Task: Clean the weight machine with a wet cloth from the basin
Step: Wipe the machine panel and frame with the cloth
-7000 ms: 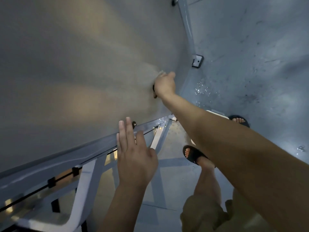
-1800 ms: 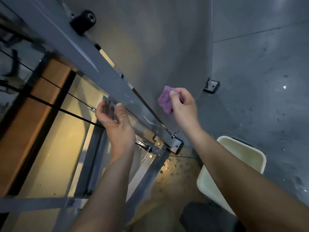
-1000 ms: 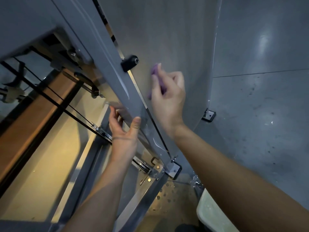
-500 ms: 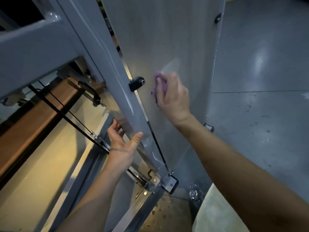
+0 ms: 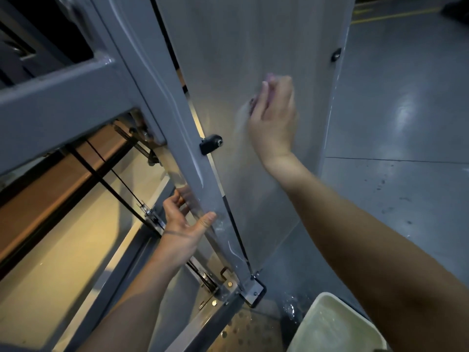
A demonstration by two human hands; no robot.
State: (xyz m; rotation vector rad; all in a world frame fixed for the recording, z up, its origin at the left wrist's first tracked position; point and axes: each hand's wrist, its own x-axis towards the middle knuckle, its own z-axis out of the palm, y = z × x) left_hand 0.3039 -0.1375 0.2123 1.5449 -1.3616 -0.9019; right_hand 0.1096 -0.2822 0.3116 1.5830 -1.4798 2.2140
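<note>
The weight machine's grey side panel (image 5: 243,47) stands upright in the middle of the view, beside its grey frame post (image 5: 152,80). My right hand (image 5: 275,118) presses a purple cloth (image 5: 269,80) flat against the panel; only the cloth's edges show past my fingers. A wet streak runs down the panel below the cloth. My left hand (image 5: 185,222) grips the lower part of the frame post, thumb on the front face, fingers wrapped behind. The cream basin (image 5: 332,326) holding water sits on the floor at the bottom right, partly behind my right forearm.
A black knob (image 5: 211,144) sticks out of the post between my hands. Black cables (image 5: 114,179) and a pulley run behind the post on the left. A metal foot bracket (image 5: 255,290) anchors the post. Grey concrete floor (image 5: 396,118) with water splashes lies to the right.
My right hand has slid the cloth up and to the right across the panel, leaving a wet streak. My left hand keeps its grip on the post. The view has tilted upward.
</note>
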